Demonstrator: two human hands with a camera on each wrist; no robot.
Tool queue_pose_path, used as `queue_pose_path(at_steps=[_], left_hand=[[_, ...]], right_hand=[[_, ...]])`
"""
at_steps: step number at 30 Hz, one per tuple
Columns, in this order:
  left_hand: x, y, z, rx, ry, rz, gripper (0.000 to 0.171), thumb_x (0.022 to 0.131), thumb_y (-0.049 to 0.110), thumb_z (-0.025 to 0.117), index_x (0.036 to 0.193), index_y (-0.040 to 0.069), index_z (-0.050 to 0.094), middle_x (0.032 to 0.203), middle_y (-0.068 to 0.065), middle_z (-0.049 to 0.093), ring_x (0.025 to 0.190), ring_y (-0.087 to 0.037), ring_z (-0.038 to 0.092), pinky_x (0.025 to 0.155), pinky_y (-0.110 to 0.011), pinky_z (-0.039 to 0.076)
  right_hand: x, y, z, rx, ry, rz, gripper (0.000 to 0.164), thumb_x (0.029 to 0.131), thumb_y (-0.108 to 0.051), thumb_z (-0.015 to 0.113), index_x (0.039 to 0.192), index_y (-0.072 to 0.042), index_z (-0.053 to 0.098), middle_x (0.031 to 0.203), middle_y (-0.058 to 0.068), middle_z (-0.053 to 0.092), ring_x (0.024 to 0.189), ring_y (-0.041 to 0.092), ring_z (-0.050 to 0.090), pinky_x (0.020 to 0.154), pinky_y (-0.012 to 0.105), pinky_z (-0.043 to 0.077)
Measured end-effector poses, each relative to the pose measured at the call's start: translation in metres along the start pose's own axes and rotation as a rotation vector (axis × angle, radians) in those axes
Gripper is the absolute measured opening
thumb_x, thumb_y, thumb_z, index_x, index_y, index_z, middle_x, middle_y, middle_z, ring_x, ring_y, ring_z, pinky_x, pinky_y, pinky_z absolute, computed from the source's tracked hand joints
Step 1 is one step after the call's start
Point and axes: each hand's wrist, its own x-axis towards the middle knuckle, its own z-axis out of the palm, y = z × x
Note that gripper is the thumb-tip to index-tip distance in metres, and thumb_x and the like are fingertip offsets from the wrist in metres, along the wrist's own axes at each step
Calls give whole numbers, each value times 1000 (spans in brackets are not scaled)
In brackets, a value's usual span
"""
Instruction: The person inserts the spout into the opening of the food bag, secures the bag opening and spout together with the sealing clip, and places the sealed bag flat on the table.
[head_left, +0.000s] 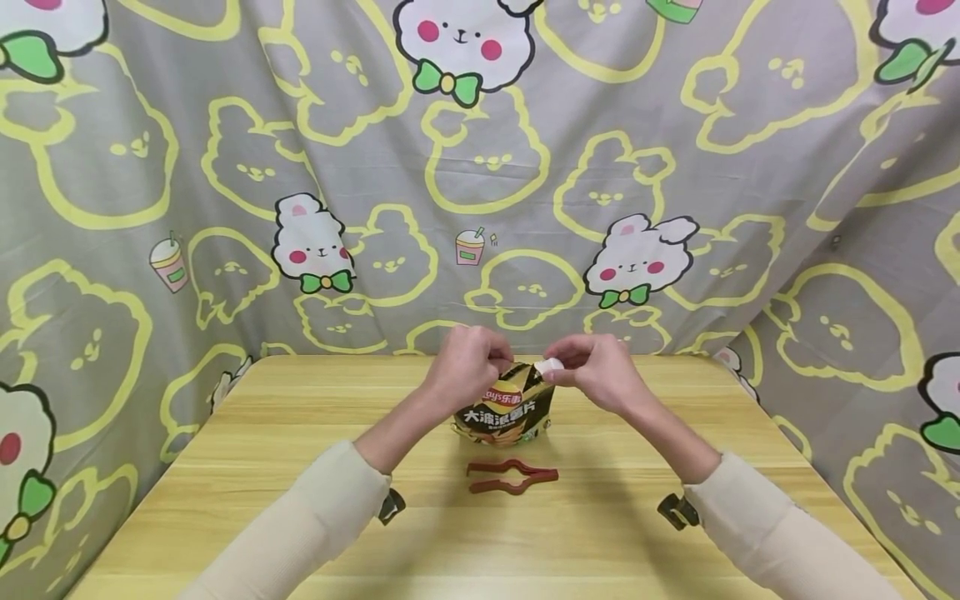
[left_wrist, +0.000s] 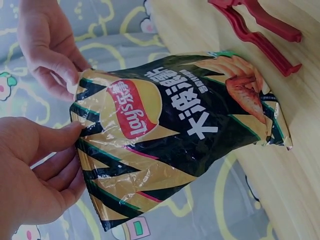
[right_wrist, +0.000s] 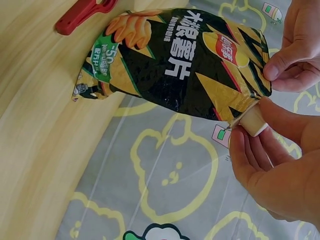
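Note:
A black and gold Lay's chip bag stands on the table between both hands, its printed front toward me. My left hand pinches the top edge between thumb and fingers, also seen in the left wrist view on the bag. With thumb and fingertips, my right hand grips the top corner on the other side. A pale white piece shows at that corner between the right thumb and fingers. In front of the bag lies a red clip, its two arms spread.
The light wooden table extends around the bag and clip. A grey curtain with cartoon rabbits hangs behind the table and along both sides. Dark straps sit at the sleeve cuffs.

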Motion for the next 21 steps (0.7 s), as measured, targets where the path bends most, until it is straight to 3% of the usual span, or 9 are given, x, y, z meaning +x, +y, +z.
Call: queue_pose_path(at_steps=[12, 21], left_hand=[[-1, -1, -2, -9, -19, -18, 26, 81, -11, 67, 74, 11, 78, 72, 3, 73, 65, -9, 61, 67, -27, 55], [-7, -3, -4, -12, -36, -23, 8, 86, 1, 78, 85, 9, 81, 83, -2, 78, 76, -13, 74, 71, -26, 60]], right_hand=[[1, -4, 1, -4, -19, -11, 22, 82, -5, 82, 103, -3, 78, 97, 14, 78, 87, 22, 75, 75, 33, 61], [-1, -5, 2, -35, -12, -17, 24, 83, -7, 82, 106, -3, 77, 100, 14, 78, 90, 22, 75, 77, 35, 61]])
